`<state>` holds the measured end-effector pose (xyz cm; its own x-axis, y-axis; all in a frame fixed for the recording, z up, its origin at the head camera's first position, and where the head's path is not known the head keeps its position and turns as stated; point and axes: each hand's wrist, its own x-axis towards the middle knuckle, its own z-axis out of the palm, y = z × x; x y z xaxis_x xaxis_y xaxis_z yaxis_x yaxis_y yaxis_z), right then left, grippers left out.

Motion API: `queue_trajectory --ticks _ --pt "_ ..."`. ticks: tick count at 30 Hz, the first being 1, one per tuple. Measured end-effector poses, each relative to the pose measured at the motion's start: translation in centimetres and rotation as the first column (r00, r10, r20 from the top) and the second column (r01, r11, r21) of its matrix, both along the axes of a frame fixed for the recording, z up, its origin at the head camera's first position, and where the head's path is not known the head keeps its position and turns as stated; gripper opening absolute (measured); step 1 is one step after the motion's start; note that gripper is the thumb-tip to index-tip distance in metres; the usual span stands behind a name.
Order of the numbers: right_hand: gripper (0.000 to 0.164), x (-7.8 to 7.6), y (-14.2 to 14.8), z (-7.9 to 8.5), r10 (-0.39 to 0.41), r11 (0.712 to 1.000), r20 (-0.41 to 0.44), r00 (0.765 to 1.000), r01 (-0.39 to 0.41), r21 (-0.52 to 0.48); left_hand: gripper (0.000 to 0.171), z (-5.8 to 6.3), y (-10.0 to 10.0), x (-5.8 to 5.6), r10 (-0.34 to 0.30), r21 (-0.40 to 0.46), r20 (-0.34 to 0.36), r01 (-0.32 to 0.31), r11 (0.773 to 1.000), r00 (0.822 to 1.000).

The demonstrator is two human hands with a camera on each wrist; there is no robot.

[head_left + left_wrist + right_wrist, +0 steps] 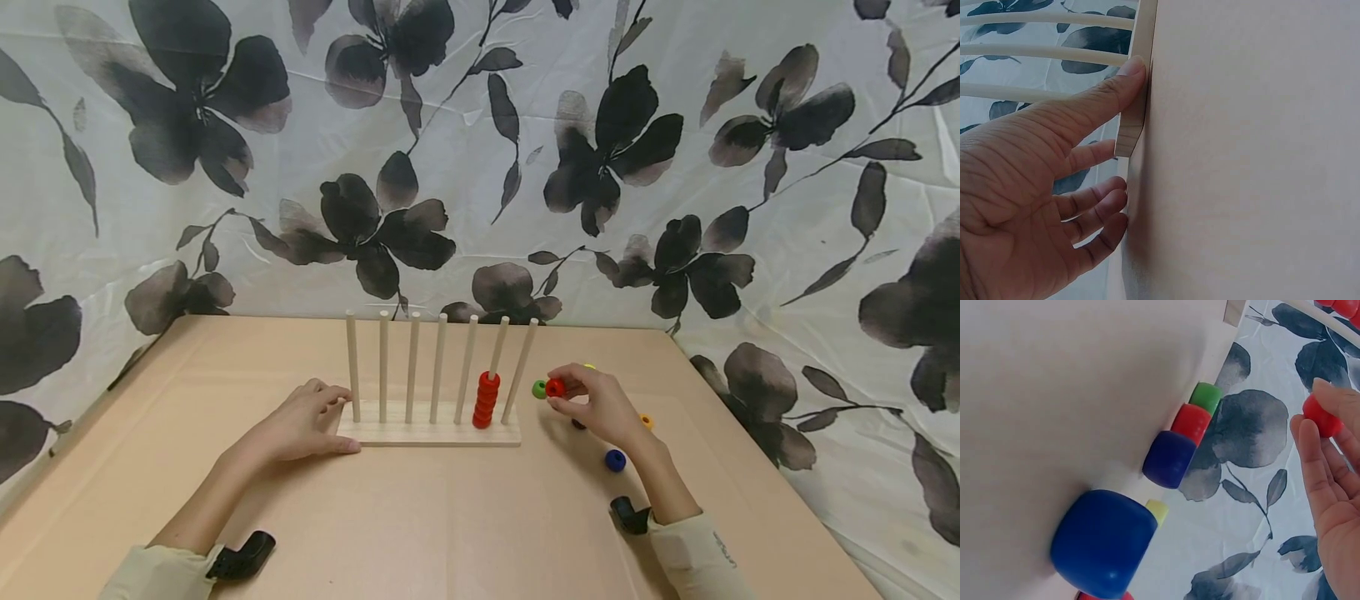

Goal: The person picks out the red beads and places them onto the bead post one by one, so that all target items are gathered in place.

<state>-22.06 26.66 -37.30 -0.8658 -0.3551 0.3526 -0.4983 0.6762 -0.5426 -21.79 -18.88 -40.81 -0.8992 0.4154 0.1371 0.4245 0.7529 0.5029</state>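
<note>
A pale wooden peg stand (435,435) with several upright rods stands on the table. Several red beads (486,402) are stacked on its second rod from the right. My left hand (306,423) holds the left end of the stand. In the left wrist view, the thumb (1129,72) lies on the front of the base, and the index finger reaches behind its end. Right of the stand, my right hand (606,404) pinches a red bead (1320,416) between thumb and fingertips, lifted off the table.
Loose beads lie right of the stand: a blue bead (615,461), a green bead (539,389), an orange bead (647,422). The right wrist view shows another red bead (1191,424) between green and dark blue ones. A floral cloth (480,167) hangs behind the table.
</note>
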Motion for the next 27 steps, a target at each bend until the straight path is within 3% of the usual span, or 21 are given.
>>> queue_trajectory --ticks 19,27 --pt "0.04 0.5 -0.5 0.7 -0.048 0.998 -0.009 0.999 0.047 -0.05 0.082 0.0 -0.1 0.0 -0.005 -0.001 0.015 0.005 1.0 1.0" --pt "0.039 0.6 -0.7 1.1 -0.076 0.995 -0.1 0.992 0.069 -0.076 0.082 0.0 0.0 0.0 -0.001 0.001 0.019 0.001 1.0 1.0"
